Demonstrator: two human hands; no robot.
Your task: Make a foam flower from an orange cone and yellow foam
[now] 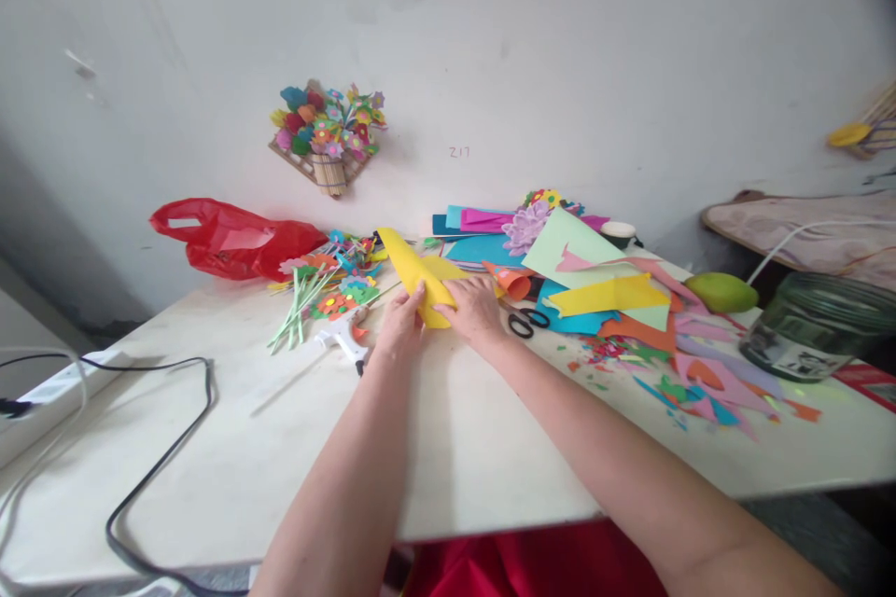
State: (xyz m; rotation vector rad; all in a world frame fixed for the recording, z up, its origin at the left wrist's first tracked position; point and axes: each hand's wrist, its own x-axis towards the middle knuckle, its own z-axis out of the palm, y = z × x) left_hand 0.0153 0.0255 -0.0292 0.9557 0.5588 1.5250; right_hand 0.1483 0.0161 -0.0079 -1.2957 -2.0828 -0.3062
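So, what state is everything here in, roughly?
Yellow flexible sheet: bent over, in left grip and right grip.
Red plastic bag: crumpled, lying down.
White plastic glue gun: lying down.
Black-handled scissors: lying down, unheld.
Green-tinted glass jar: upright; lid unclear.
White power strip: black plug apparently inserted.
Tan stick basket: wall-hung, full of craft flowers.

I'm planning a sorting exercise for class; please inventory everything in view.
Sheet: 1, yellow, held centrally
Glue gun: 1, white, left of centre
Scissors: 1 pair, black handles, right of centre
Cone: 1, orange, behind scissors
Craft flowers: many, mixed, left
Stems: several, pale green, left
Plastic bag: 1, red, back left
Power strip: 1, white, far left
Scraps: many, mixed, right
Fruit: 1, green, right
Glass jar: 1, greenish, far right
Flower arrangement: 1, multicoloured, wall
Table: 1, white, underneath
Left hand: 1, bare, on sheet
Right hand: 1, bare, on sheet
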